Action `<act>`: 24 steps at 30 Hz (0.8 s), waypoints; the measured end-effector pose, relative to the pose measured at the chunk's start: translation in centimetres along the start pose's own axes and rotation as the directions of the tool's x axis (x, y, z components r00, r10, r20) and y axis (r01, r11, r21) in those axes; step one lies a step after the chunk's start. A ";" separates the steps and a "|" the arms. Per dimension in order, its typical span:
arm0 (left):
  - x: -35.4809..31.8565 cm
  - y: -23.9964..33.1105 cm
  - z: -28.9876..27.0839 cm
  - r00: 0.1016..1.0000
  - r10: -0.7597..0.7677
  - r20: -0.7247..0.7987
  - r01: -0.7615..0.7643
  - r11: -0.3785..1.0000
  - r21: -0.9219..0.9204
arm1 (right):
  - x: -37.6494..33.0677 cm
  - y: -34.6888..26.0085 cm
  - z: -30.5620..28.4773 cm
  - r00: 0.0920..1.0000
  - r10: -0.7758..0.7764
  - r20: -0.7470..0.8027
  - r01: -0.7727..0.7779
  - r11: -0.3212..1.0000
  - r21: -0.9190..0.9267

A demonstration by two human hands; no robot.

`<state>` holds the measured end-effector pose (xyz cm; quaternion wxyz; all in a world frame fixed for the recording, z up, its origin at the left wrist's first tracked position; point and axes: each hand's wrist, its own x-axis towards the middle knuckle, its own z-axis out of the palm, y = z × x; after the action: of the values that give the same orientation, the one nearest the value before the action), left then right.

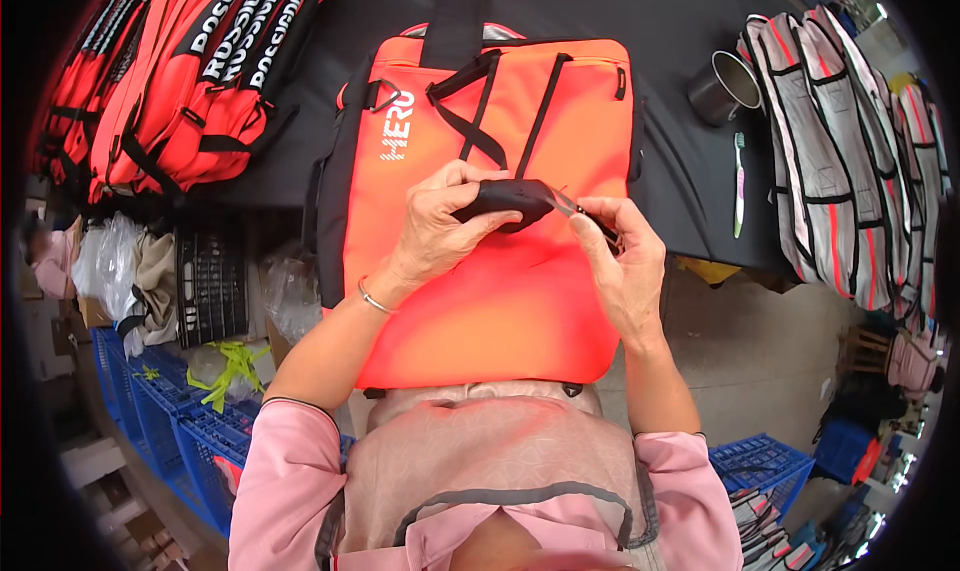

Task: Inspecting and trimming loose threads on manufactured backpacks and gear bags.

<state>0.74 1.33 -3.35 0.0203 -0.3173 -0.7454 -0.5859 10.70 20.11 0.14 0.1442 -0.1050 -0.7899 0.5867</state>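
Note:
A bright orange-red bag [480,311] with black sides and black straps lies before me, its near end at the table's edge close to my body. My left hand [440,221] pinches a padded black handle piece [515,203] of the bag between thumb and fingers, lifted over the front panel. My right hand [628,261] is closed round small thread snips [570,207], their blades pointing left at the right end of the handle piece. A thin loose thread shows by the blade tips. Part of the snips is hidden in my right palm.
Red and black bags [180,101] are piled at the left. On the right stand a dark metal cup [722,89], a toothbrush [739,183] and a stack of grey bags [815,141]. Blue crates [145,391] sit on the floor below left, another blue crate [765,469] below right.

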 end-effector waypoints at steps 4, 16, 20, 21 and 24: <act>0.3 0.2 -0.1 1.000 -0.013 0.022 0.012 1.000 0.018 | 0.3 0.5 0.8 0.996 -0.088 -0.015 0.088 0.996 -0.032; -0.5 0.1 -0.8 0.997 -0.044 0.061 0.041 0.998 0.046 | 0.4 0.8 2.1 0.957 -0.289 -0.003 0.279 0.927 -0.250; -0.1 0.1 -0.3 0.987 -0.107 0.117 0.116 0.991 -0.072 | 0.6 -0.1 0.8 0.987 -0.156 0.037 0.160 0.966 -0.202; 0.1 0.0 -0.2 0.988 -0.101 0.117 0.110 0.991 -0.075 | 0.8 -0.2 0.5 0.992 -0.117 0.042 0.122 0.981 -0.153; 0.3 -0.2 -0.1 0.991 -0.087 0.101 0.096 0.991 -0.089 | 1.0 0.3 0.9 0.977 -0.208 0.042 0.213 0.962 -0.173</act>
<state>0.41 1.38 -3.41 -0.0576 -0.3114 -0.7310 -0.6045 9.43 19.75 -0.26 0.1867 -0.0260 -0.8471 0.4969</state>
